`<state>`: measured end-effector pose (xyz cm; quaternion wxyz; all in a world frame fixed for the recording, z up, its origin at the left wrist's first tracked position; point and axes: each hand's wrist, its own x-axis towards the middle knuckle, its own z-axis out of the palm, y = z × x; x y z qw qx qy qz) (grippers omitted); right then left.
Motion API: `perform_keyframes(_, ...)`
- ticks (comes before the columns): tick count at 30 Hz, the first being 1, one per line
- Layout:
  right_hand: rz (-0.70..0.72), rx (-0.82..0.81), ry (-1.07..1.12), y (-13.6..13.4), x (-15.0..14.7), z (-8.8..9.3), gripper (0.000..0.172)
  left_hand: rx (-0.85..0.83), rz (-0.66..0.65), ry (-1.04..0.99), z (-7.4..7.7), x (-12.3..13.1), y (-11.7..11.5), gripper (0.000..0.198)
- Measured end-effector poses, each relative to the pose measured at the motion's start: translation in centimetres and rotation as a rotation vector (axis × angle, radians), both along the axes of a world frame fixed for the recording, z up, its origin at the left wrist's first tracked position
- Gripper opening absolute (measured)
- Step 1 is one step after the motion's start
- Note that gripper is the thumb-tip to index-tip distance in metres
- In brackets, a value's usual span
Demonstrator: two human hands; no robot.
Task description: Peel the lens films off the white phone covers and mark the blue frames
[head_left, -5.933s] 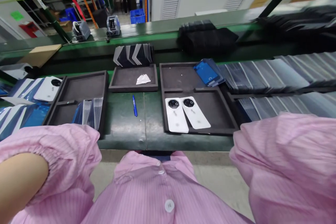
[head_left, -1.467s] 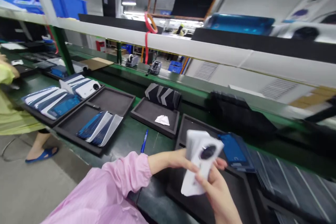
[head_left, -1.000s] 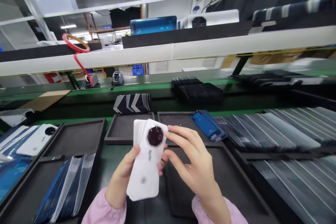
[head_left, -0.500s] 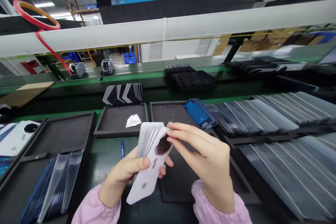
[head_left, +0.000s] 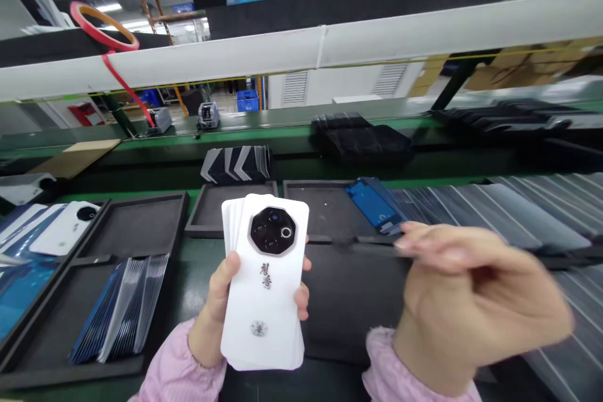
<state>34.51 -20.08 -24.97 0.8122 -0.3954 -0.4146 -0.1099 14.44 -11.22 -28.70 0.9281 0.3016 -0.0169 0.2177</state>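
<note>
My left hand [head_left: 220,301] is wrapped around a fanned stack of white phone back covers [head_left: 264,301]. The front cover faces me with a dark eight-sided camera window [head_left: 273,230], black lettering below it and a round grey mark near the bottom. My right hand [head_left: 475,295] is raised at the right, blurred, well apart from the stack. Its thumb and fingers are pinched together; a faint blurred streak runs left from the fingertips, and I cannot make out what it is.
Black trays [head_left: 141,201] line the green bench. Left, one holds thin panels [head_left: 125,308]; more white covers [head_left: 63,229] lie beyond. Blue-filmed panels [head_left: 372,204] and rows of grey panels [head_left: 494,213] fill the right. Red tape [head_left: 106,25] hangs from the shelf rail [head_left: 264,50].
My right hand has left the camera window and moved right, fingers pinched. My left hand has turned the stack upright to face me. The view has shifted slightly.
</note>
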Motion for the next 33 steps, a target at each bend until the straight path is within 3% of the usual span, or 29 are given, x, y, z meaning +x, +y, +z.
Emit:
perform_keyframes(2, 0.048, 0.102, 0.242, 0.3, 0.9, 0.0, 0.025, 0.014, -0.013, -0.007, -0.3, -0.1, -0.3, 0.081)
perform_keyframes(5, 0.155, 0.052, 0.404, 0.5, 1.6, 0.2, 0.038, 0.007, -0.018, -0.006, -0.7, -0.1, -0.9, 0.085)
perform_keyframes(8, 0.176, 0.030, 0.479, 0.3, 1.6, 0.4, 0.044, 0.018, -0.006, -0.023, -0.8, -0.1, -1.4, 0.083)
perform_keyframes(33, 0.145, -0.010, 0.501, 0.2, 0.8, 0.8, 0.048, 0.036, 0.044, -0.012, -0.2, -0.5, -3.1, 0.091)
